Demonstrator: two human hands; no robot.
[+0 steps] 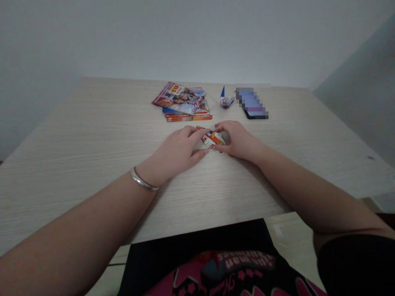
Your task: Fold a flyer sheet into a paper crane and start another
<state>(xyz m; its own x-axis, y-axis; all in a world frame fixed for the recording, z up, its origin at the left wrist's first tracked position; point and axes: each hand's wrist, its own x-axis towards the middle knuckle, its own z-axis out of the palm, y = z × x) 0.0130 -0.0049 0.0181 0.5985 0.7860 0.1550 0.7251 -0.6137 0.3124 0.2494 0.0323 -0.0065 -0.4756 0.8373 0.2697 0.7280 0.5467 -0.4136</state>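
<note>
A small piece of folded printed paper (212, 140), white, orange and red with a bit of blue, lies on the table between my hands. From the left, my left hand (177, 152) holds its edge, fingertips over the top and thumb near the lower corner. My right hand (240, 140) grips the opposite side with curled fingers and the thumb pressed on the paper's face. The fingers hide parts of both ends. A silver bangle (143, 180) circles my left wrist.
Behind my hands, a stack of colourful printed leaflets (183, 100) lies on the pale wooden table (77, 144). To its right stands a small folded-paper figure (226, 100) with a blue point. A phone (251, 102), its screen blurred out, lies farther right. A wall (197, 41) borders the back edge.
</note>
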